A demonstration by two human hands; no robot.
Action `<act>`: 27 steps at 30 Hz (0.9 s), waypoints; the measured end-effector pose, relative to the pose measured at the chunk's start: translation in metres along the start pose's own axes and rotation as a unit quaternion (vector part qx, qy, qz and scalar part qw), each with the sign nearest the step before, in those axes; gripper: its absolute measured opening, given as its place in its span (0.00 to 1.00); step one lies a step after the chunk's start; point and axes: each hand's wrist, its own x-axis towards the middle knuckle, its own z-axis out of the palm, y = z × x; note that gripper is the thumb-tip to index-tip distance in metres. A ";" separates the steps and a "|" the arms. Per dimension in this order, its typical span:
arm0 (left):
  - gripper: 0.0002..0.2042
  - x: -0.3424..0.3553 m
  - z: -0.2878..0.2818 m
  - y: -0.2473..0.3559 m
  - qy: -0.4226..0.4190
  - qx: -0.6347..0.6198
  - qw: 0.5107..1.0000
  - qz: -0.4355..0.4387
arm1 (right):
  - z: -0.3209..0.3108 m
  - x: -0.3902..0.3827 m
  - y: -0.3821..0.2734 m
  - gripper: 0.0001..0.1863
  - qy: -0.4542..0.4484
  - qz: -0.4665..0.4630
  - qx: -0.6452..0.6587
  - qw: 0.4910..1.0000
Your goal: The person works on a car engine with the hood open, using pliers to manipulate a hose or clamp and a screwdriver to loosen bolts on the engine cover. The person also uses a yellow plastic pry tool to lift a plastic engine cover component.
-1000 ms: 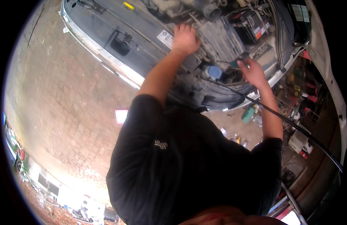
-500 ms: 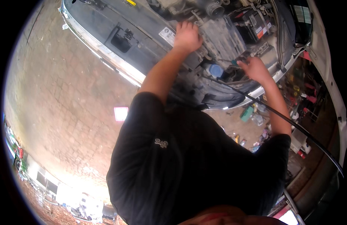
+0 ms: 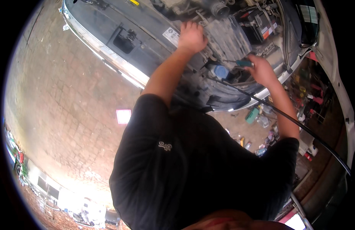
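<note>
In my right hand [image 3: 261,69] is a screwdriver [image 3: 244,63] with a teal handle, gripped between thumb and fingers. Its thin shaft points left, toward the lower edge of a dusty grey engine-bay box [image 3: 228,38]; whether the tip touches anything is too small to tell. My left hand [image 3: 192,37] lies palm down where the black front panel [image 3: 154,42] meets the engine parts, thumb apart from the fingers, fingertips partly hidden. Beside that hand a white label [image 3: 171,36] is stuck to the panel. A blue cap [image 3: 220,71] sits just below the screwdriver's shaft.
A black rod [image 3: 284,115] slants across the engine bay and passes in front of my right forearm. Behind the box stands a car battery [image 3: 258,26]. Below the car's edge, a green container [image 3: 252,115] and scattered clutter lie on the floor. Paving [image 3: 70,99] stretches to the left.
My right hand has shifted its hold on the screwdriver, so more of the teal handle shows. My left hand stays in the same place.
</note>
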 end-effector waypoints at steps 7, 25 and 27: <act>0.22 0.001 0.001 0.001 0.000 -0.002 1.000 0.007 | -0.004 -0.013 0.025 0.20 0.022 0.121 0.046 0.991; 0.22 0.000 0.002 0.001 0.007 0.008 1.000 0.006 | 0.022 -0.044 0.075 0.29 0.083 0.239 -0.018 0.967; 0.22 0.000 0.003 -0.001 0.009 0.008 1.000 0.006 | 0.019 -0.041 0.075 0.29 0.056 0.252 -0.010 0.966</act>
